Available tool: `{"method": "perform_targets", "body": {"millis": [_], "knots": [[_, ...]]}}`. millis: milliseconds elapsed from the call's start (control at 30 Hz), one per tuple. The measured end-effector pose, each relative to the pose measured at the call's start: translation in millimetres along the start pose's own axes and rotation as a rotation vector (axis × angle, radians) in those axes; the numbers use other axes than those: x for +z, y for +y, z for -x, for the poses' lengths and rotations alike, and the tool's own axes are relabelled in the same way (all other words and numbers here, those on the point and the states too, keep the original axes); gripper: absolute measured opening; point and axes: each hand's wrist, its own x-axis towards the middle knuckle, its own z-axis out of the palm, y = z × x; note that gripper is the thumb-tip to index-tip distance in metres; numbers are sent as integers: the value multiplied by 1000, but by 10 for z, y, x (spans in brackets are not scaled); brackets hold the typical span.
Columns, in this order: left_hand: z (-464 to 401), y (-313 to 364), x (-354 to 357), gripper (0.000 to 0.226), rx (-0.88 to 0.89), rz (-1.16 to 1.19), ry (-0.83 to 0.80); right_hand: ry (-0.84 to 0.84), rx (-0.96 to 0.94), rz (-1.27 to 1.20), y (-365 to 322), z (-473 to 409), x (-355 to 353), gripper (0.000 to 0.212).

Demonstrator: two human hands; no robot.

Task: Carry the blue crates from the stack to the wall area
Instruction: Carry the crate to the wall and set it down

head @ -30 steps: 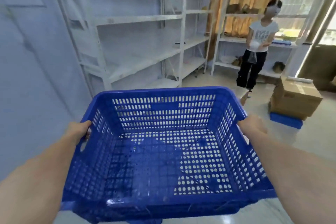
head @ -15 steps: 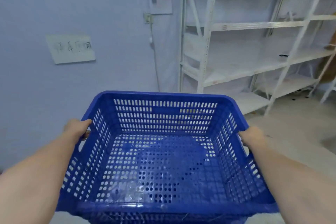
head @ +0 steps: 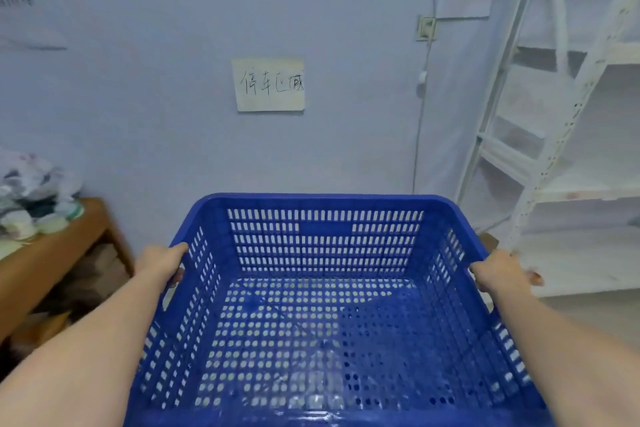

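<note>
Crate: we are holding the empty blue crate level, its long side facing the wall.
Grip: our left hand and right hand are curling round opposite rims.
Next: wall lying straight ahead, both hands equally near.

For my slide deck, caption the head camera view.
Both hands, left hand and right hand, grip an empty blue crate facing a wall with a handwritten paper sign.

place: storeroom | right of frame: white metal shelving | centre: handwritten paper sign on plain wall | lower left: wooden table piled with cloth
</note>
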Motion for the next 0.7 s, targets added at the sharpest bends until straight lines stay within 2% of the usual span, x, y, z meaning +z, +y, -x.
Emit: {"method": "perform_targets", "body": {"millis": [400, 700], "knots": [[-1377, 142, 220, 52, -147, -9, 126, -96, -131, -71, -1514, -1259, 853, 27], [-2622, 270, 417, 43, -180, 101, 21, -108, -72, -108, -2556, -1677, 1519, 31]]}}
